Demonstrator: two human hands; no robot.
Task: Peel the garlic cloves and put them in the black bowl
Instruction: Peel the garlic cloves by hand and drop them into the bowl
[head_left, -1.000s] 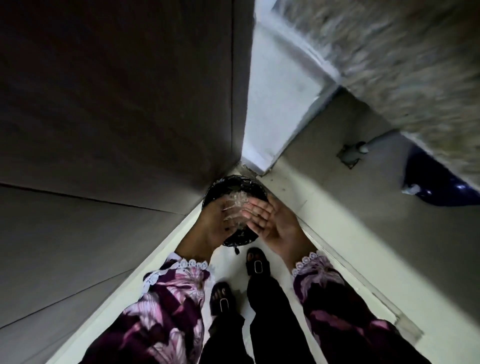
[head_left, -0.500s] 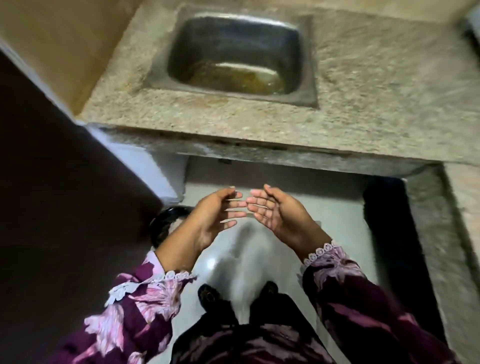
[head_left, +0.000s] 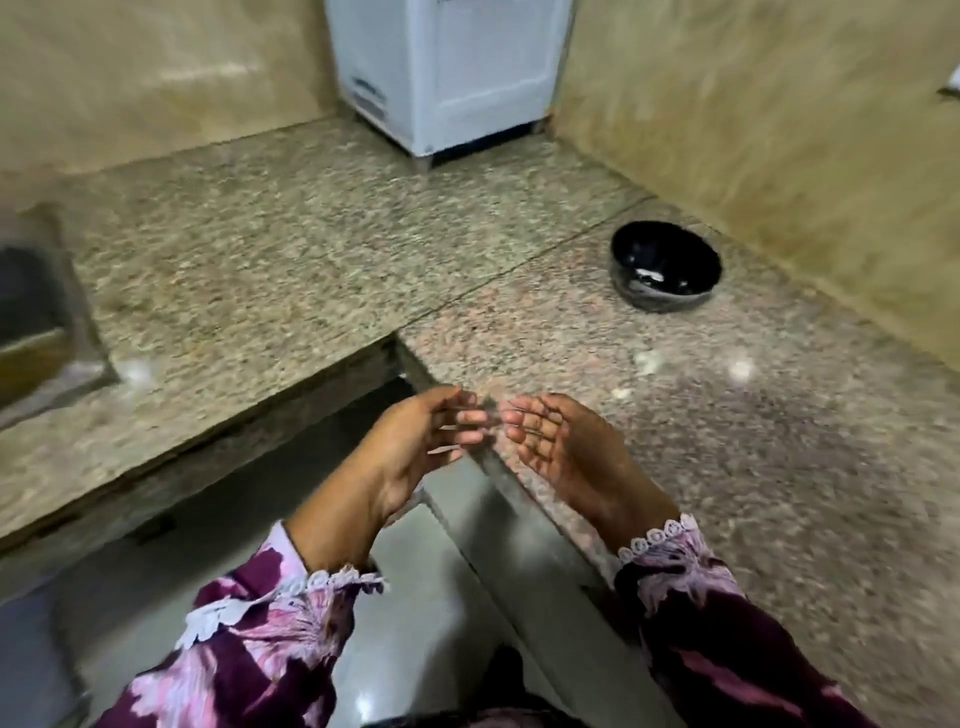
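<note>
Both hands hover at the table (head_left: 571, 332) corner edge, left hand (head_left: 415, 447) and right hand (head_left: 563, 449) each with grip released, fingertips nearly meeting. The black bowl (head_left: 666, 273) sits well apart near the wall (head_left: 779, 130); pale bits lie inside it; bare stone lies between.

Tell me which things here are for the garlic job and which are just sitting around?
For the job: black bowl; small white bits on the counter, too blurred to name; left hand and right hand, both empty.

Just there: white appliance; sink.
</note>
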